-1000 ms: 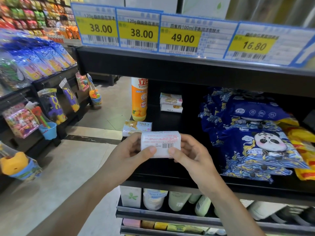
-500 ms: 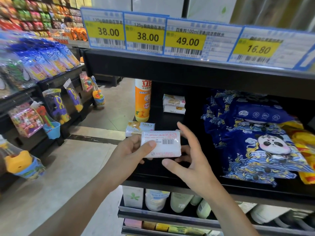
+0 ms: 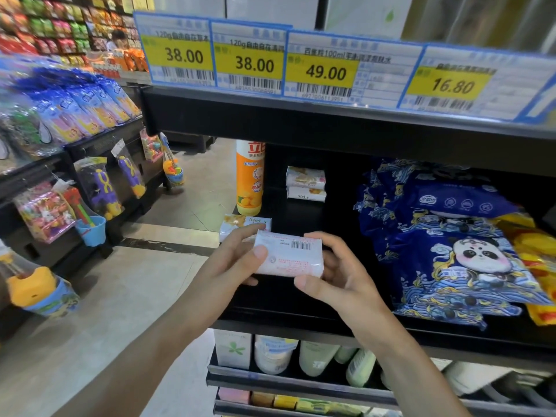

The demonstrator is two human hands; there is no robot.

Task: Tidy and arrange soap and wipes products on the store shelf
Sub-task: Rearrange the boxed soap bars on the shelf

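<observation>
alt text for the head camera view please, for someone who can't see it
Both hands, left hand and right hand, hold a white soap bar barcode-up before a black store shelf. Behind sit more soap bars, an orange bottle and blue panda wipes packs.

price tags [image 3: 254, 60] 38.00, 49.00, perhaps 16.80

Single head view looks forward and down, close to the black shelf [image 3: 301, 311], aisle at left
</observation>
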